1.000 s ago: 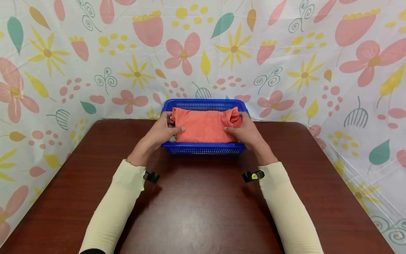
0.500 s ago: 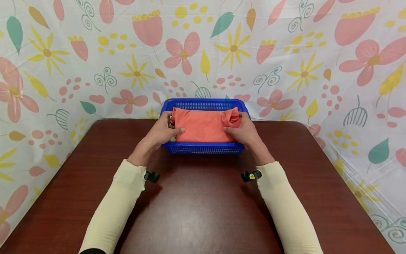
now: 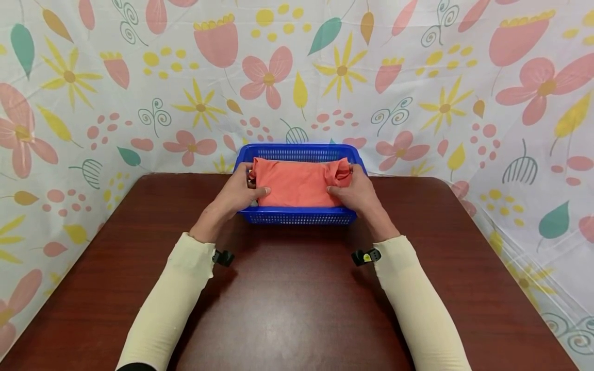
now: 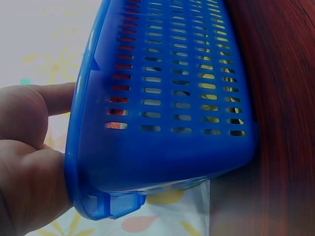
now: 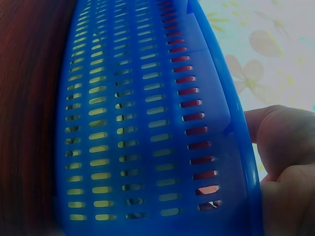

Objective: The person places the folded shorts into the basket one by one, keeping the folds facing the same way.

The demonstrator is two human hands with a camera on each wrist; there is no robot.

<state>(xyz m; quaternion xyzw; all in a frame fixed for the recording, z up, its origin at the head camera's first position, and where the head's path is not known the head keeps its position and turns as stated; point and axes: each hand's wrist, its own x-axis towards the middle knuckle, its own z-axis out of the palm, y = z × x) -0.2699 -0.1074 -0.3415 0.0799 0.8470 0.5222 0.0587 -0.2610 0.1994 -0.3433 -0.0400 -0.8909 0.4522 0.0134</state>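
A folded coral-orange cloth (image 3: 297,183) lies at the top of a blue perforated plastic basket (image 3: 299,215). At the cloth's left end, my left hand (image 3: 235,191) holds it, thumb on top and fingers mostly hidden down the side. My right hand (image 3: 358,192) holds the opposite end the same way, beside a bunched fold. Seen from the left wrist, the hand (image 4: 27,157) is over the rim of the basket (image 4: 157,152). Through the slots of the basket (image 5: 142,142) in the right wrist view, red, pale and yellowish layers show below.
The basket stands at the back of a dark reddish-brown table (image 3: 297,288). Right behind it hangs a white curtain (image 3: 297,67) printed with flowers and leaves. Each wrist carries a small black camera, such as the left wrist camera (image 3: 224,257).
My right wrist and forearm have shifted slightly left. Both hands stay on the ends of the cloth, and the basket looks almost still.
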